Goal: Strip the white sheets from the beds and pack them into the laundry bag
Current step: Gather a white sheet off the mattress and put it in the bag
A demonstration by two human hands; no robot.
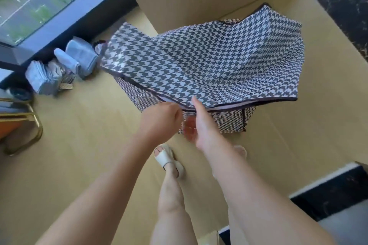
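- Your laundry bag (229, 121), in a black-and-white houndstooth check, stands on the wooden floor (79, 145) straight ahead of you, just beyond your hands
- Its wide flap (209, 61) is raised and spread out over the top of the bag, so the inside is hidden from you
- Your left hand (161, 119) grips the near hem of the flap, fingers curled in at the dark trim
- Your right hand (201, 125) sits just beside the left and pinches the same hem, with the thumb lying on top of the check cloth and the fingers underneath; those fingers are blurred
- Both hands meet the flap near the middle of its near edge, and the body of the bag shows below and to the right of them
- Your foot in a cream sandal (165, 157) is planted on the floor below your hands, near the bag
- A row of folded pale blue cloths (65, 65) lies on the floor to the left of the bag, along the foot of the window (39, 2)
- A gold-legged chair (29, 125) stands at the far left edge
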